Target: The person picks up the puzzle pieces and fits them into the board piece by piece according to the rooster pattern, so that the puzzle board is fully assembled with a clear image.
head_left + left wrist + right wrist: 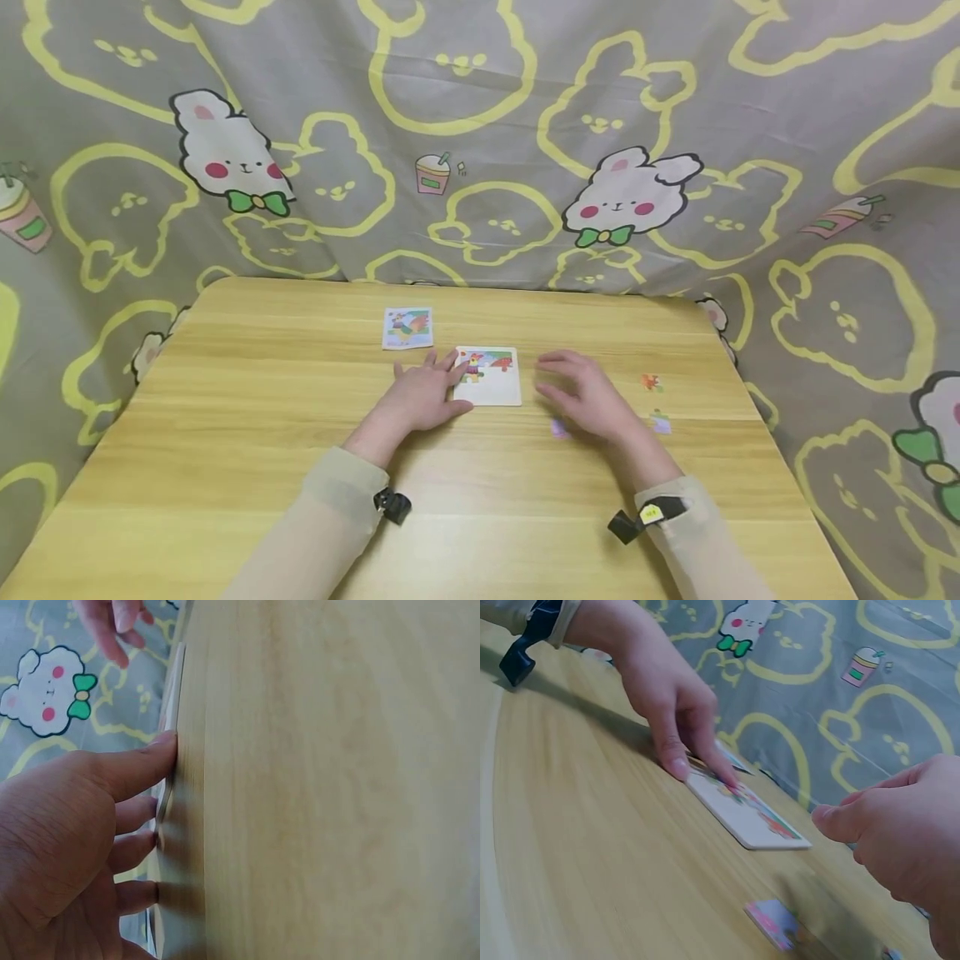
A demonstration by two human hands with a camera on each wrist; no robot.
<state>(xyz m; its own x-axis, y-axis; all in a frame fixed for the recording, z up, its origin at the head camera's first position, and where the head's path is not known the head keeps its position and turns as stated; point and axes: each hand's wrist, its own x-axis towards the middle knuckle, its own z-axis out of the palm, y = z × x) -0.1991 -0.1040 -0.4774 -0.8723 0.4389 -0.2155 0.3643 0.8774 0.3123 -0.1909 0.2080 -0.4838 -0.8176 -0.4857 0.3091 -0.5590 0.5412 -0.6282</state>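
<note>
A square white puzzle board [498, 392] lies on the table, its upper part filled with colorful pieces and its lower right bare white. My left hand [423, 396] rests at the board's left side, fingers spread, with index finger and thumb touching it. In the left wrist view the thumb [154, 757] lies against the board's edge. Just right of the board hovers my right hand [588, 396], fingers loosely bent and apart from the thumb, nothing visible between them. Below that hand sits a lilac puzzle piece [559, 428], seen also as a pinkish-blue piece [776, 924] in the right wrist view.
An orange-red puzzle piece [651, 382] and a lilac-and-green piece [660, 422] lie to the right of my right hand. Behind the board, to the left, is a small picture card [407, 328]. A patterned curtain [495, 150] hangs along the wooden table's [247, 383] far edge.
</note>
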